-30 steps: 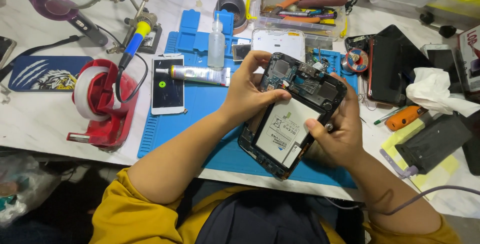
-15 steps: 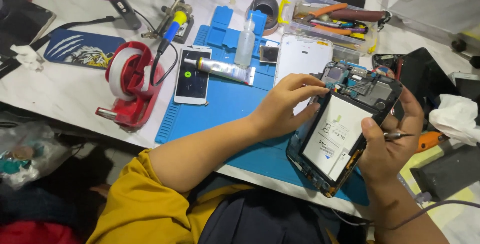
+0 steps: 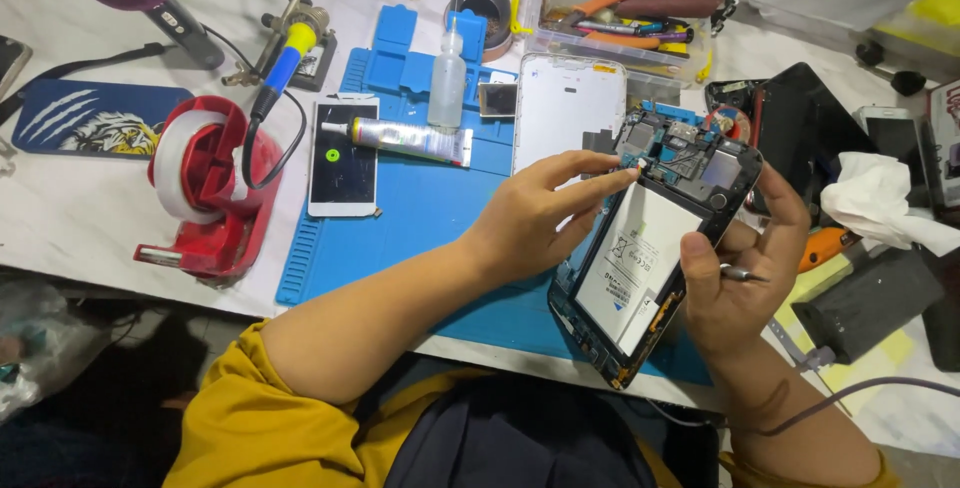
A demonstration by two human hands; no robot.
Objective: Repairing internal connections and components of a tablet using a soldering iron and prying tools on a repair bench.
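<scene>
With its back cover off, the opened phone [image 3: 660,248] sits tilted at centre right of the frame, white battery and upper circuit board exposed, so disassembly is judged well advanced while internal work remains in hand. Right hand [image 3: 740,288] cradles the phone's lower right edge, fingers wrapped around the frame, and also pinches a thin metal tool [image 3: 745,273] whose tip points right, away from the board. Left hand [image 3: 535,218] reaches in from lower left; index finger and thumb are pinched together at a small white part on the board's upper left corner, whether gripping or only pressing it I cannot tell. Detached white back cover [image 3: 568,108] lies flat just left of the phone on the blue work mat [image 3: 420,208]. Further left on the mat: a glue tube [image 3: 400,138], a small clear bottle [image 3: 447,78], and a second white phone [image 3: 342,156], face up. Off the mat, on the table [image 3: 90,208] at left, stands a red tape dispenser [image 3: 205,188]. Tool tray [image 3: 620,13] at upper centre. Battery seated; no reassembly visible yet.
</scene>
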